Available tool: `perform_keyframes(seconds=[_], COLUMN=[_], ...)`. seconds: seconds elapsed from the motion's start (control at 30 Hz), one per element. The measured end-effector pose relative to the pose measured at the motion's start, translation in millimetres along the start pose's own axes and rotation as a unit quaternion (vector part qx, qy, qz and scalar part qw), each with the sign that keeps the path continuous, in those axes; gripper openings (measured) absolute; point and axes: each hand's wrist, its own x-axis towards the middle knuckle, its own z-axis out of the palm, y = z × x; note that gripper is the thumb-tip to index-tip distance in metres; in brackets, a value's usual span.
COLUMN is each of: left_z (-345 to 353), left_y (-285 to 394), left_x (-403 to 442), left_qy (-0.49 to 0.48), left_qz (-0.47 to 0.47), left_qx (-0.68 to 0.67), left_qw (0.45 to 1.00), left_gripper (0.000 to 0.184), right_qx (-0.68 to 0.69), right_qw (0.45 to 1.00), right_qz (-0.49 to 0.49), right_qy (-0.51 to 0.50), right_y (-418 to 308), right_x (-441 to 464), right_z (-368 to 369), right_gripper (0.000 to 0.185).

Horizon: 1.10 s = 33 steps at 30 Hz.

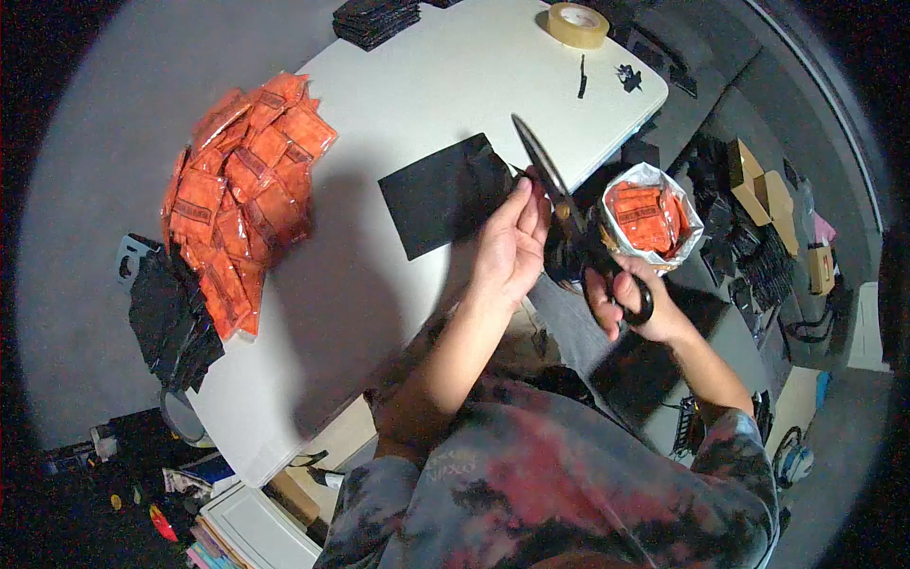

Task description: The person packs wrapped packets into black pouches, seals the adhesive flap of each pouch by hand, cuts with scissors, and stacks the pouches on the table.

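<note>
A flat black plastic-looking sheet (444,197) is held at its right end, over the white table, by my left hand (512,242). The fingers of that hand pinch the sheet's corner. My right hand (633,296) has its fingers through the handles of a pair of black-handled scissors (542,156). The blade points up and away from me and passes close to my left fingertips. Whether the blades are apart or together I cannot tell. Just beyond my right hand stands a white-lined bag (690,237) holding orange packets (646,216).
Many clear-wrapped orange packets (246,180) lie heaped on the left of the white table (379,114). Black sheets (171,308) hang at its left edge. A black stack (376,21), a tape roll (577,26) and black scraps (627,78) are farther off. Cardboard boxes (763,194) sit right.
</note>
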Motion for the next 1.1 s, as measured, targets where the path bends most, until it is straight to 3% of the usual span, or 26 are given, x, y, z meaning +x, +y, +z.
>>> perform_keyframes(seconds=[0.1,0.17,0.2,0.23,0.3,0.33,0.4,0.43,0.47,0.5,0.53,0.57,0.6,0.63,0.7,0.77,0.8,0.87,0.93,1.03,1.1], left_z=[15,2,5,-1,11,15,21,35,53,71,88,106,120,132,148,156,155,150,141,132,126], left_y=[-5,-10,-13,-16,-17,-15,-10,-5,5,14,21,27,25,23,23,13,5,-14,-27,-30,-28], left_x=[-21,-36,-51,-64,-94,-95,-99,-92,-75,-48,-12,24,53,81,141,183,203,238,256,293,313], left_qy=[0.061,0.034,0.046,0.032,0.011,0.009,-0.144,-0.185,-0.209,-0.232,-0.253,-0.268,-0.259,-0.250,-0.261,-0.257,-0.260,-0.127,-0.115,-0.115,-0.208], left_qz=[-0.013,-0.041,-0.060,-0.088,-0.131,-0.132,-0.132,-0.084,-0.038,0.007,0.103,0.195,0.236,0.274,0.366,0.354,0.354,0.287,0.293,0.304,0.322], left_qx=[0.018,0.034,0.023,0.003,-0.050,-0.046,-0.001,0.065,0.158,0.248,0.386,0.510,0.547,0.583,0.744,0.845,0.844,0.935,0.935,0.935,0.883], left_qw=[0.998,0.998,0.997,0.996,0.990,0.990,0.981,0.977,0.964,0.940,0.881,0.794,0.761,0.723,0.495,0.306,0.308,0.167,0.164,0.145,0.273], left_gripper=[0.020,0.023,0.024,0.023,0.022,0.022,0.024,0.024,0.023,0.022,0.022,0.021,0.019,0.018,0.020,0.018,0.018,0.013,0.011,0.016,0.028], right_qx=[-0.033,-0.091,-0.137,-0.227,-0.469,-0.504,-0.567,-0.589,-0.568,-0.538,-0.406,-0.326,-0.253,-0.275,-0.319,-0.352,-0.354,-0.325,-0.333,-0.350,-0.337], right_qw=[0.998,0.990,0.986,0.965,0.861,0.838,0.790,0.756,0.766,0.796,0.834,0.835,0.821,0.824,0.800,0.797,0.796,0.832,0.839,0.836,0.785], right_qz=[-0.049,-0.070,-0.035,-0.017,-0.089,-0.086,-0.080,-0.132,-0.130,-0.059,-0.252,-0.343,-0.433,-0.397,-0.381,-0.356,-0.354,-0.357,-0.334,-0.324,-0.403], right_qy=[0.038,0.087,0.084,0.128,0.174,0.189,0.217,0.252,0.272,0.270,0.276,0.282,0.274,0.298,0.337,0.336,0.339,0.273,0.271,0.269,0.330], right_y=[-5,-17,-16,-18,-22,-25,-25,-11,-6,-7,39,67,99,98,70,54,56,65,100,85,76], right_x=[21,45,61,75,107,122,159,181,201,219,248,270,292,307,289,278,277,282,319,308,303], right_z=[-18,-28,-44,-53,-72,-76,-77,-82,-80,-75,-97,-109,-123,-114,-95,-86,-86,-92,-109,-103,-94], right_gripper=[0.065,0.056,0.051,0.055,0.060,0.061,0.062,0.058,0.053,0.049,0.049,0.050,0.052,0.055,0.052,0.048,0.048,0.039,0.035,0.028,0.036])
